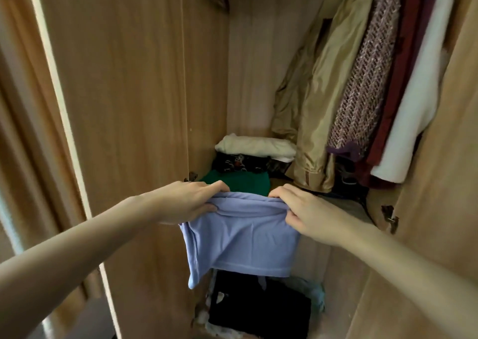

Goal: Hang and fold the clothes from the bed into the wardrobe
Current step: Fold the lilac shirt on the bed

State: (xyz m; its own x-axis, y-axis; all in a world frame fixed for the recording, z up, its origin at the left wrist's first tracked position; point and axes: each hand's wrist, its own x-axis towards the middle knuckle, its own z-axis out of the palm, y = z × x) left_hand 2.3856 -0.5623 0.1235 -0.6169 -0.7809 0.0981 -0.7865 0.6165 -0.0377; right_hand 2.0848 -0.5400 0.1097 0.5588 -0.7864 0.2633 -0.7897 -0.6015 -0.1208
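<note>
A folded light blue garment hangs in front of the open wardrobe, its lower half drooping below a shelf edge. My left hand grips its upper left corner, and my right hand grips the upper right corner. Just behind the garment, on the wardrobe shelf, lie a folded green garment, a dark patterned one and a cream one stacked toward the back.
A beige jacket, a knitted purple piece, a dark red garment and a white one hang at the right. Black clothes lie in the lower compartment. Wardrobe doors flank the opening.
</note>
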